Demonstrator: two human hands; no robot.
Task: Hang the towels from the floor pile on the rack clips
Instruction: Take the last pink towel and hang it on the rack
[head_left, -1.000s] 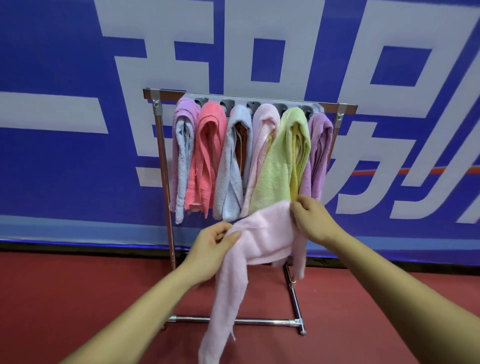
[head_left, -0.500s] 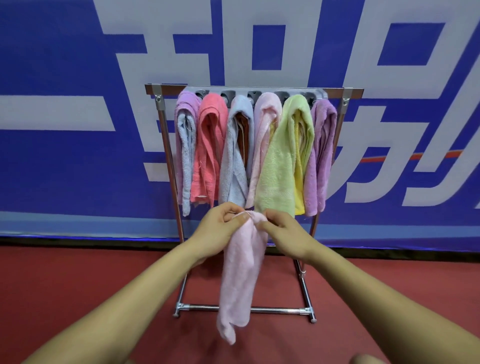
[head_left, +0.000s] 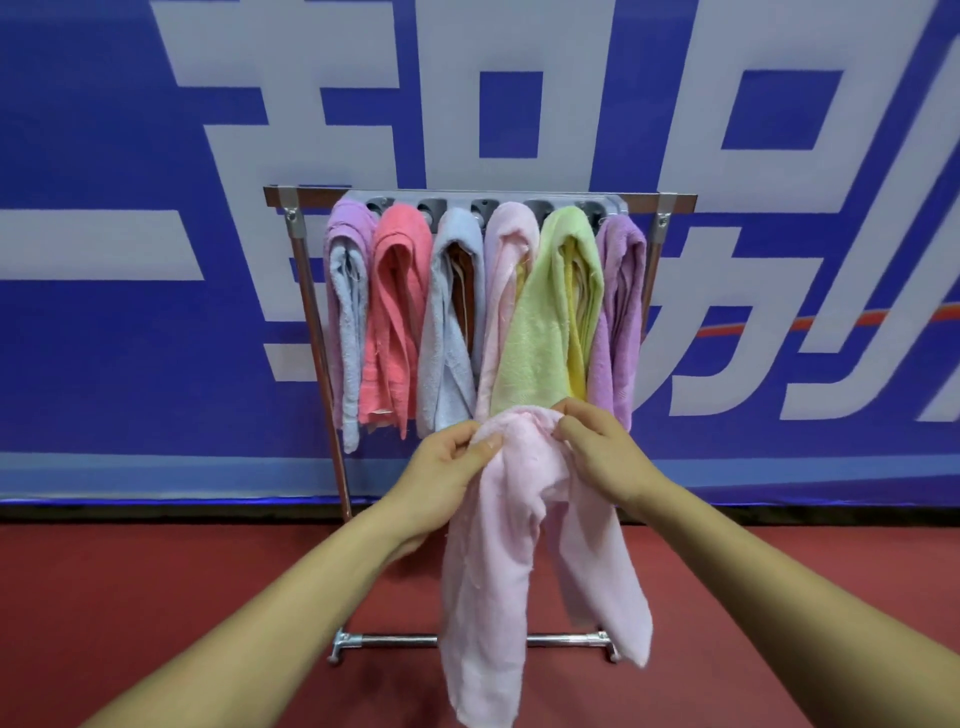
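- Your left hand (head_left: 449, 475) and right hand (head_left: 602, 454) both have fingers pinched on the pink towel (head_left: 511, 545).
- It's draped between them, just below the rack (head_left: 311, 332)'s hung towels.

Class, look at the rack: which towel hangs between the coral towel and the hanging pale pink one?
A light blue towel hangs between them, as the head view shows.

place: staged indoor hall | cues: blue printed banner (head_left: 104, 364), red floor (head_left: 156, 597)
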